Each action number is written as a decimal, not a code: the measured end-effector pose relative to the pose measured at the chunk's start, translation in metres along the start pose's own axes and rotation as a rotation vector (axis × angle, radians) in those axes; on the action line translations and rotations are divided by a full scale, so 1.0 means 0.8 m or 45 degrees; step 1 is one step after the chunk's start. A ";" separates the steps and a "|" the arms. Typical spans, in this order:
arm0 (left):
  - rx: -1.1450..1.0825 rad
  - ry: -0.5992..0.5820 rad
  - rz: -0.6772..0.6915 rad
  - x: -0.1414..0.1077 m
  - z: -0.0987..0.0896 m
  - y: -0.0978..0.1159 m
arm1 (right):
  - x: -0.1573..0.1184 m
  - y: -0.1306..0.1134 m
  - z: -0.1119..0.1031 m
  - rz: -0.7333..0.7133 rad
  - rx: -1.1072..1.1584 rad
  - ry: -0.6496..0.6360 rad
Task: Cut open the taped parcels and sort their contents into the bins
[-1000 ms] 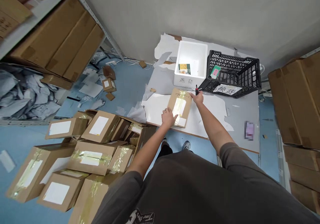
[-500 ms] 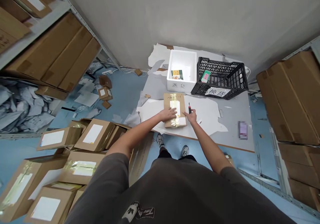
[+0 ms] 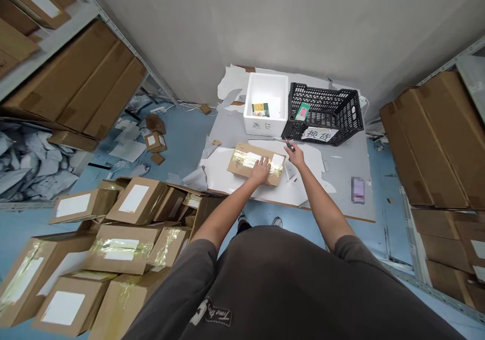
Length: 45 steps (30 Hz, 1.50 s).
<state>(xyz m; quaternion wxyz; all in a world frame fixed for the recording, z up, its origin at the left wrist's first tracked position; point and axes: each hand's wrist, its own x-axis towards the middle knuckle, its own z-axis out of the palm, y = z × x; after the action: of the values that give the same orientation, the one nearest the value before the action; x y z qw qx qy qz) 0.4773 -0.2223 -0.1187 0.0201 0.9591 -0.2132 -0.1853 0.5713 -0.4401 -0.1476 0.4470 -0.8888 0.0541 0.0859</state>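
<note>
A taped cardboard box [image 3: 242, 164] with white labels lies lengthwise across the table, slightly slanted. My left hand [image 3: 261, 170] rests flat on its top, fingers spread over a label and the shiny tape. In my right hand [image 3: 296, 156] is a red and black utility knife [image 3: 289, 146], its tip pointing away from me. That hand is just off the box's right end, apart from it. Under the box lies torn white paper [image 3: 310, 171].
Behind the box stand a white foam bin [image 3: 265, 126] with a booklet inside and a black plastic crate [image 3: 346, 134] holding a green packet. A blurred phone-like object [image 3: 358, 190] lies at the table's right. Stacked cartons [image 3: 121, 249] crowd my left; shelves flank both sides.
The box has turned from upright to crosswise on the table, my left hand staying on top. My right hand has left the box's edge and moved up with the knife.
</note>
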 end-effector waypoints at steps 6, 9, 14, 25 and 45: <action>-0.038 -0.059 -0.014 -0.003 0.014 -0.002 | -0.096 0.059 -0.035 0.050 0.183 -0.625; -0.016 -0.058 -0.002 -0.002 0.014 -0.008 | -0.108 0.063 -0.043 0.000 0.115 -0.765; -0.005 -0.057 0.001 -0.001 0.017 -0.011 | -0.099 0.052 -0.059 -0.012 0.049 -0.869; -0.031 -0.111 0.020 0.005 0.013 -0.012 | -0.111 0.039 -0.057 0.375 0.310 -0.978; -0.177 0.027 -0.068 0.046 0.000 -0.044 | -0.198 0.072 -0.061 0.373 0.223 -0.564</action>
<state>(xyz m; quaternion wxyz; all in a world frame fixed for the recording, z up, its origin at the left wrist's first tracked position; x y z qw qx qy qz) 0.5221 -0.2058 -0.1359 0.0839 0.9626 -0.1740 -0.1900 0.4116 -0.5105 -0.1324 0.5059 -0.7890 0.0903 0.3367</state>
